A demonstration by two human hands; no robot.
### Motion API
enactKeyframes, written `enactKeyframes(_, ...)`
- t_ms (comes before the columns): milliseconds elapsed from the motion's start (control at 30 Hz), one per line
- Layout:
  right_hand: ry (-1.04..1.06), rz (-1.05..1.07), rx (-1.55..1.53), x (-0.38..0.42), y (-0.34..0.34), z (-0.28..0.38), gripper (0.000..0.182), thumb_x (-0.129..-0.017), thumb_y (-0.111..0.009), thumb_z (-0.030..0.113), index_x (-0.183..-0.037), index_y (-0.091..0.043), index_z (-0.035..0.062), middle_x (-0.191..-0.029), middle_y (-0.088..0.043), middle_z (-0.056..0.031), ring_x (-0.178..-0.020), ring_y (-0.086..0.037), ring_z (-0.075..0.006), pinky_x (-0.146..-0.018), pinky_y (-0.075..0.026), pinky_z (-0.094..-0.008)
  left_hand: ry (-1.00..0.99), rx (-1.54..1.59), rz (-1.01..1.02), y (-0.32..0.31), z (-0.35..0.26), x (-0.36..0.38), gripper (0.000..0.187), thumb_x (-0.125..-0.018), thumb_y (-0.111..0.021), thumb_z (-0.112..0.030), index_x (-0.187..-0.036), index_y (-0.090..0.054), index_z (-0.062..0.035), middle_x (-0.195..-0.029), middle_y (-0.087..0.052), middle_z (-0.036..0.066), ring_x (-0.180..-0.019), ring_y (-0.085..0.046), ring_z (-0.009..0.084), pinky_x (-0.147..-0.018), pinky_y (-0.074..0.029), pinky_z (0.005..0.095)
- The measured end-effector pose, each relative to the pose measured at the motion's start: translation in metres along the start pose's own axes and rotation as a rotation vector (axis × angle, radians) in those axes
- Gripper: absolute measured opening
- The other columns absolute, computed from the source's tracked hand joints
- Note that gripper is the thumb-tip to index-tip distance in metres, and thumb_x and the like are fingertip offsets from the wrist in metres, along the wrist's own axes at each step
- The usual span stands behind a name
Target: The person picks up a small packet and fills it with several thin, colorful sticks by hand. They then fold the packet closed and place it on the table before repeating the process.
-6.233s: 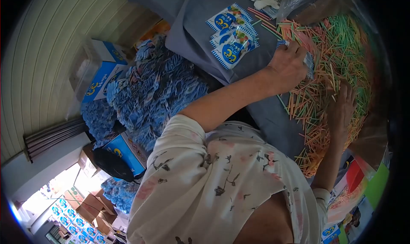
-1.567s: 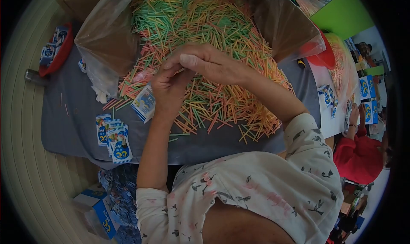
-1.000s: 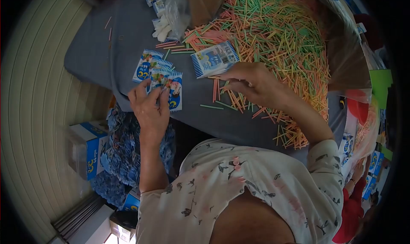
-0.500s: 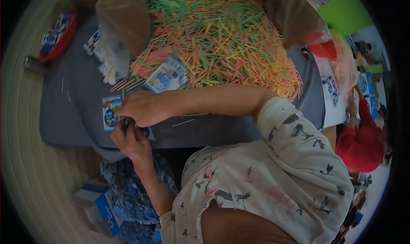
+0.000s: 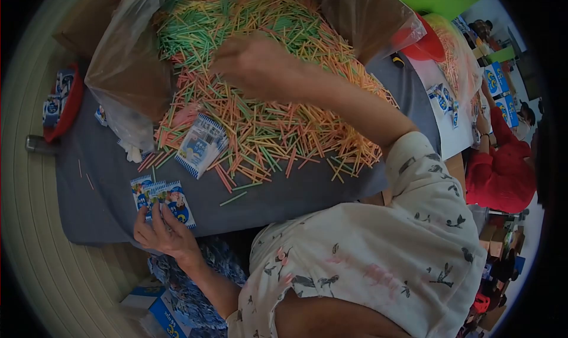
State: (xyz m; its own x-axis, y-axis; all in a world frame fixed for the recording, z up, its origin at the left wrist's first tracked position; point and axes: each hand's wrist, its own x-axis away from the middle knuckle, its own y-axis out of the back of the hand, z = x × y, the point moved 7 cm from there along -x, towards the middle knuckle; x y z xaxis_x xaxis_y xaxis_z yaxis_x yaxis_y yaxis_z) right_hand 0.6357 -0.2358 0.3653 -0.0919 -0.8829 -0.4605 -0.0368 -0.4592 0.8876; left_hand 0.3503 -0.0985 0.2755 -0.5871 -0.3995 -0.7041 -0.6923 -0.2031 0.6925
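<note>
Head view:

1. Nearest, below the table edge, a heap of blue crinkled packaging (image 5: pixel 183 286) sits beside a printed box (image 5: pixel 168 317); the left forearm and the shirt cover much of the heap.
2. At the near left edge of the cloth-covered table (image 5: pixel 307 190), the left hand (image 5: pixel 165 237) has its fingers slightly spread, tips resting on three or so overlapping packets (image 5: pixel 179 201), perhaps to steady them. Whether the thumb pinches an edge is hard to make out.
3. A little farther, a fanned stack of packets (image 5: pixel 201 146) lies against the loose sticks; the overlap probably keeps each edge easy to catch. The lower packets are mostly hidden, so I cannot count them.
4. The right hand (image 5: pixel 251 66) is over the pile of coloured sticks (image 5: pixel 296 143), its fingers blurred and seemingly curled; I cannot tell whether they hold anything.
5. Clear plastic (image 5: pixel 118 125) drapes over the cardboard at the pile's left, presumably as a liner. A white glove (image 5: pixel 133 151), partly tucked under it, is indistinct.
6. Far left, a red basin (image 5: pixel 72 110) contains packets. Far right, a person in red (image 5: pixel 503 178) is partly cut off by the dark lens edge.
</note>
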Motion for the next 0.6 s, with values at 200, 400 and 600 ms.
enactKeyframes(200,-0.393,0.33,0.609,0.046,-0.046,-0.183,0.017,-0.081,-0.066,0.009,-0.097,-0.071,0.0089,-0.117,-0.066,-0.0075,-0.108,-0.061,-0.0273,-0.084,-0.051,-0.0528,-0.199,0.215,0.342,-0.049,-0.099,-0.055,0.021,-0.084,-0.069,-0.007,-0.104,-0.068,-0.0016,-0.112,-0.061,0.014,-0.1,-0.056,0.0335,-0.086,-0.044,0.0457)
enactKeyframes(400,-0.125,0.261,0.767,0.027,-0.055,-0.17,0.016,-0.083,-0.062,0.011,-0.096,-0.071,0.013,-0.114,-0.062,-0.0089,-0.113,-0.055,-0.0266,-0.087,-0.047,-0.0569,-0.189,0.134,0.489,-0.092,-0.108,-0.051,0.027,-0.082,-0.068,-0.007,-0.106,-0.065,0.0038,-0.11,-0.058,0.016,-0.102,-0.055,0.0346,-0.084,-0.05,0.0429)
enactKeyframes(600,-0.149,0.366,0.936,0.022,-0.071,-0.183,0.016,-0.083,-0.066,0.022,-0.097,-0.074,0.0197,-0.112,-0.062,-0.0066,-0.116,-0.051,-0.0284,-0.087,-0.042,-0.0643,-0.191,0.125,0.363,-0.08,-0.109,-0.062,0.027,-0.082,-0.068,-0.007,-0.106,-0.065,0.0061,-0.106,-0.059,0.015,-0.098,-0.057,0.034,-0.083,-0.051,0.0413)
